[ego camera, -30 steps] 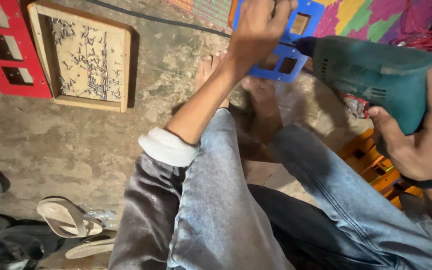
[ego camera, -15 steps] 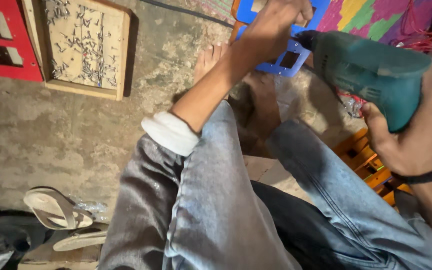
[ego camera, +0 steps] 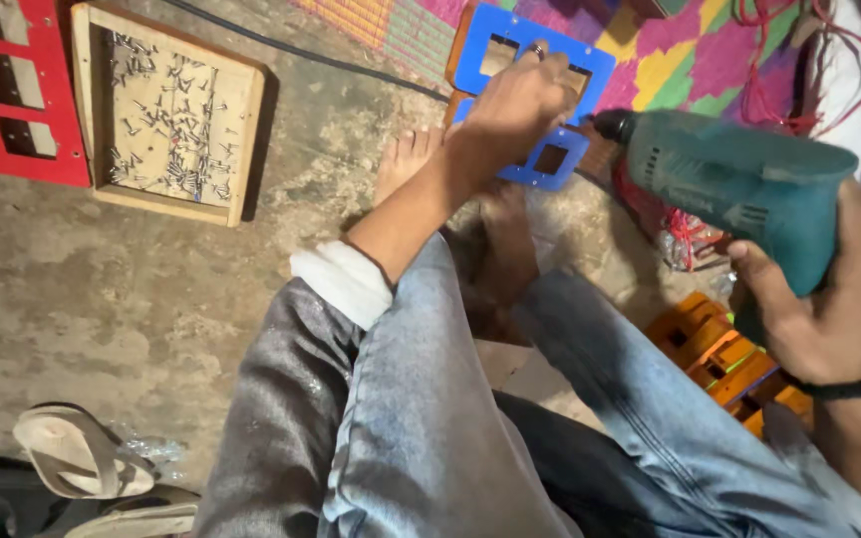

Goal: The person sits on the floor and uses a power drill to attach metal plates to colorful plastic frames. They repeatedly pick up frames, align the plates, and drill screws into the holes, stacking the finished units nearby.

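My left hand (ego camera: 515, 100) reaches forward over my knee and rests on a blue board (ego camera: 510, 45) with rectangular cut-outs, fingers closed over its middle. The board lies on the floor past my bare feet (ego camera: 495, 234). My right hand (ego camera: 829, 309) grips the handle of a teal electric drill (ego camera: 739, 184). The drill's nose points left toward the blue board's right edge and sits just short of it.
A shallow wooden tray of screws (ego camera: 166, 115) lies on the concrete floor at upper left, beside a red cut-out board (ego camera: 12, 95). A black cable (ego camera: 301, 50) crosses behind it. Orange pieces (ego camera: 719, 359) sit at right, sandals (ego camera: 82, 458) at lower left, a colourful mat (ego camera: 690, 40) beyond.
The view has shifted slightly, so the tray and the red board sit lower in frame. My left hand stays on the blue board and the drill has stayed close to its edge.
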